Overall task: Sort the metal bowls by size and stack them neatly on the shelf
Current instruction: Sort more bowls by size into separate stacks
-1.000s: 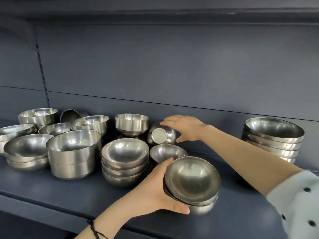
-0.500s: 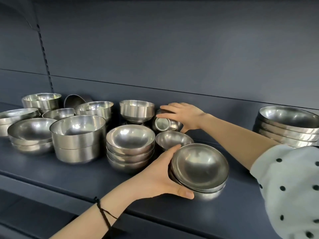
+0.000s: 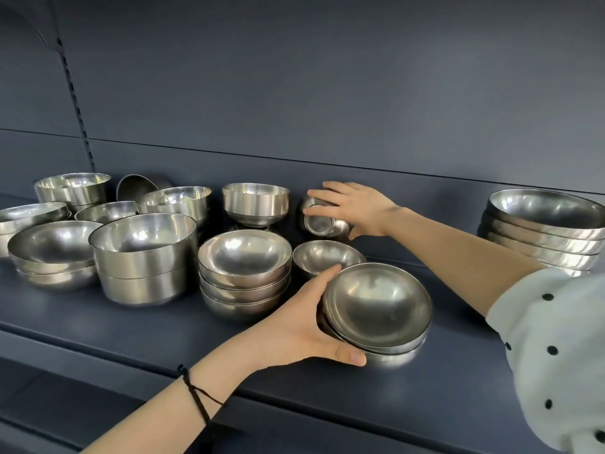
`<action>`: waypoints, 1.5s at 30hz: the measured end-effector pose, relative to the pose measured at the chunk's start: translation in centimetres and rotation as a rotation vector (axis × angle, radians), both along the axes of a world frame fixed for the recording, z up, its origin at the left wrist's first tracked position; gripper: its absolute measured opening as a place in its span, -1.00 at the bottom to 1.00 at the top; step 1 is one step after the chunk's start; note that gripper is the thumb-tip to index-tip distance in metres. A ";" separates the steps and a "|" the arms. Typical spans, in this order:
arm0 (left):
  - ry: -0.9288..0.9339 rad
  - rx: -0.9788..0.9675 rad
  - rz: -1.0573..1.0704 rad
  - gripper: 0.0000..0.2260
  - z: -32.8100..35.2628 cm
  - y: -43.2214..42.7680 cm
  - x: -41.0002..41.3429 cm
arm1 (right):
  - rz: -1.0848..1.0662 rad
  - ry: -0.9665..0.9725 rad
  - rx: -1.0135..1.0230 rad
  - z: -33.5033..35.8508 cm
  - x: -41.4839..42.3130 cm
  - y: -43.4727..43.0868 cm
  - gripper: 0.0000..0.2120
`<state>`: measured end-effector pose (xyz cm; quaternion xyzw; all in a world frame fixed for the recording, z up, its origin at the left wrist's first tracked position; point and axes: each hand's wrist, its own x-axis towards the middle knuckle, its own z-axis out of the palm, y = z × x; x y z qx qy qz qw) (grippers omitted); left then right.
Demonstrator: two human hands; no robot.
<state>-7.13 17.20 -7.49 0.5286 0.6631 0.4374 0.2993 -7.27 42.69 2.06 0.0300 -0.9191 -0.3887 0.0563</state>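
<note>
Observed a dark shelf [image 3: 98, 322] carrying many metal bowls; noted most of them grouped at the left and centre.

Found the left hand [image 3: 294, 329] closed around the near-left side of a short stack of shallow bowls [image 3: 376, 309] at the front of the shelf, thumb along the lower rim, fingers [image 3: 324, 276] curled over the far rim; recorded a dark cord bracelet [image 3: 196, 398] on that wrist.

Found the right hand [image 3: 357, 208] at the back of the shelf, gripping a small bowl [image 3: 320, 221] lying on its side, base facing forward; fingers spread over its top, thumb beneath at the right.

Noted a single small bowl [image 3: 327, 257] upright between the two hands, just behind the held stack; a stack of rounded bowls [image 3: 245, 273] just left of it; a footed bowl [image 3: 255, 201] behind that stack; a stack of deep straight-walled bowls [image 3: 144, 257] further left; more bowls behind and beside these, number not countable.

Recorded a separate stack of wide bowls [image 3: 543, 224] at the far right, well apart from the rest, partly hidden by a white dotted sleeve [image 3: 556, 348].
</note>
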 end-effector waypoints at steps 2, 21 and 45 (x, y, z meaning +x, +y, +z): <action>-0.014 -0.022 0.001 0.19 0.0 0.0 0.1 | 0.015 0.098 -0.072 0.3 1.3 0.2 0.05; 0.187 0.406 0.106 -0.33 11.6 2.7 -0.9 | -0.024 0.405 -1.605 2.7 15.4 -6.5 -0.11; -0.083 0.546 0.105 -0.24 7.8 3.7 1.1 | -0.137 0.598 -1.932 1.5 19.6 -10.3 -0.24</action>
